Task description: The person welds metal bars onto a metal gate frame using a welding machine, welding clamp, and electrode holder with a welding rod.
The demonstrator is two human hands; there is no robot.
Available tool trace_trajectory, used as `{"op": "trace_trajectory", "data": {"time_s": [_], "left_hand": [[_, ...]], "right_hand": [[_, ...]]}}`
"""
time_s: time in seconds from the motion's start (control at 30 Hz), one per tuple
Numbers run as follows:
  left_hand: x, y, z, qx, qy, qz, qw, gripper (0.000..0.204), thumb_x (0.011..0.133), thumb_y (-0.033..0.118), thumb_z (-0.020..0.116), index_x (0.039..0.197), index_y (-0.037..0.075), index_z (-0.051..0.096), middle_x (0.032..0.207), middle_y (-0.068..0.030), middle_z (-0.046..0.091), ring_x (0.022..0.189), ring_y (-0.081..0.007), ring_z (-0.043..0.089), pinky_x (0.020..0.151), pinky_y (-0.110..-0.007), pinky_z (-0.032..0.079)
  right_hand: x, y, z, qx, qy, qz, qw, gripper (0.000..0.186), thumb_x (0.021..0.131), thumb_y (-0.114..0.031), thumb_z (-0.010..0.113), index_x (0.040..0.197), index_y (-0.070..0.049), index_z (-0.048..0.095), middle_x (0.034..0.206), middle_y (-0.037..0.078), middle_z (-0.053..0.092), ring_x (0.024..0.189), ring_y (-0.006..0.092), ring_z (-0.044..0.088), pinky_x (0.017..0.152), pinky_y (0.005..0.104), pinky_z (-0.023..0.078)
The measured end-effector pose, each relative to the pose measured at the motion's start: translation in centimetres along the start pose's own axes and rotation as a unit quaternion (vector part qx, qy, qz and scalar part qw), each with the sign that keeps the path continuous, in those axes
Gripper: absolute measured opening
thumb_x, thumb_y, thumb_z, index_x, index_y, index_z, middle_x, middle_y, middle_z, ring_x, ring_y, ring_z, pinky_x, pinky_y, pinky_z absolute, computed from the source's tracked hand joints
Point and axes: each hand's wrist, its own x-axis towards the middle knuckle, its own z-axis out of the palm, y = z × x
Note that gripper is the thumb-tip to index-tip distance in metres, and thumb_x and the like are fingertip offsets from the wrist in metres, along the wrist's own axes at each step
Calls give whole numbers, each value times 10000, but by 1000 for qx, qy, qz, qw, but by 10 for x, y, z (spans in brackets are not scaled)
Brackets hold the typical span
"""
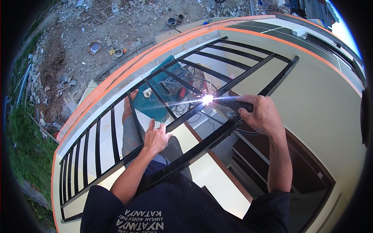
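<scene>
My right hand [264,113] is closed around the black handle of a welding torch [236,104], which points left. A bright white arc with sparks burns at its tip, on the middle rail of a black metal frame [250,73] with many crossbars. Glare hides the tip and the joint under it. My left hand [156,139] rests at the same rail, nearer to me and left of the arc. Its fingers are apart, with the index finger stretched forward. Under the frame, a dark machine [171,84] with cables lies on a teal sheet [149,106].
An orange-edged ledge [107,87] curves along the far side, with rubble ground [128,23] below it. A bare foot [132,95] shows beneath the frame at left. At lower right is a brown-framed opening [311,165] in the pale wall.
</scene>
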Motion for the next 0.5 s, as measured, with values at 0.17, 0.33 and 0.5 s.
{"op": "trace_trajectory", "data": {"time_s": [0.17,0.33,0.5], "left_hand": [[4,-12,15,38,68,47,996,566,983,379,593,1248,-112,501,1522,-277,409,1043,-493,651,905,-562,527],[2,-12,18,10,118,70,991,558,965,367,604,1184,-145,576,770,-329,677,1012,-483,672,1193,-475,304],[2,-11,16,12,122,73,990,546,962,363,609,1159,-146,583,760,-322,677,993,-484,675,1203,-470,288]], "right_hand": [[0,5,3,5,2,4,1000,373,750,-127,668,1092,-3,750,875,215,724,698,327,698,740,373,556],[2,2,3,-4,-9,6,1000,370,771,-123,675,1126,-61,759,794,199,722,708,322,712,806,396,582],[-1,6,0,6,13,6,1000,385,751,-127,665,1107,-6,745,902,207,734,697,318,701,731,358,556]]}}
